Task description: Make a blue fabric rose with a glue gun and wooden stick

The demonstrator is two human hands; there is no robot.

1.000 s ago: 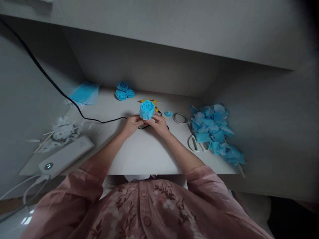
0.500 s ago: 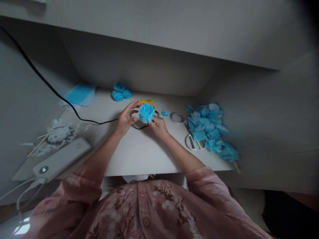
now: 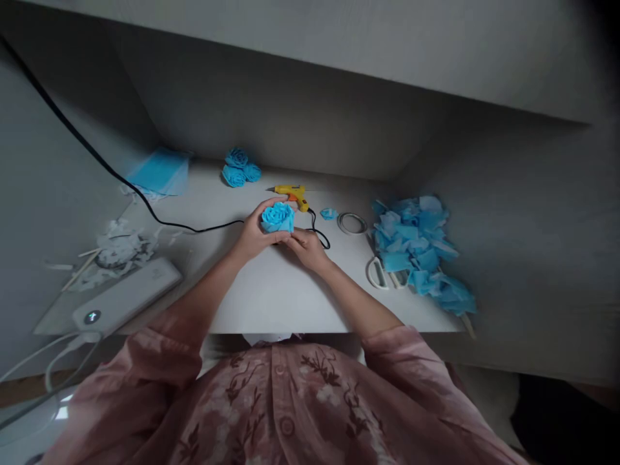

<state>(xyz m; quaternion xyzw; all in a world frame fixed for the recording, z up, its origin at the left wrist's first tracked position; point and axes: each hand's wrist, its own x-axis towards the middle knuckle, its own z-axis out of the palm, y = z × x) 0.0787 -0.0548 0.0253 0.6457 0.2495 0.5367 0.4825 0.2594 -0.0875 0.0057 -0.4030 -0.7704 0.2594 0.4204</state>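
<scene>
A blue paper rose (image 3: 278,218) is between my hands over the middle of the desk, its ruffled centre facing up. My left hand (image 3: 256,234) curls around its left side, with the thumb along the bottom and fingers behind. The right hand (image 3: 309,247) is closed at the rose's lower right edge, pinching it near the base; the exact contact is partly hidden. Just beyond the rose lies a yellow glue gun (image 3: 292,193), nozzle pointing left. To its right are a small blue paper piece (image 3: 329,214) and a silver-grey ring-shaped roll (image 3: 352,223).
Finished blue roses (image 3: 236,175) cluster at the back. Blue face masks (image 3: 162,172) lie back left. White scraps (image 3: 119,248) and a power bank (image 3: 126,294) occupy the left. Blue pieces (image 3: 411,236) and white-handled scissors (image 3: 376,273) are right. A black cable (image 3: 106,166) crosses the left side.
My left hand has closed in around the rose, which has tilted and moved slightly left and down. The glue gun now shows more fully. The whole view has shifted a little.
</scene>
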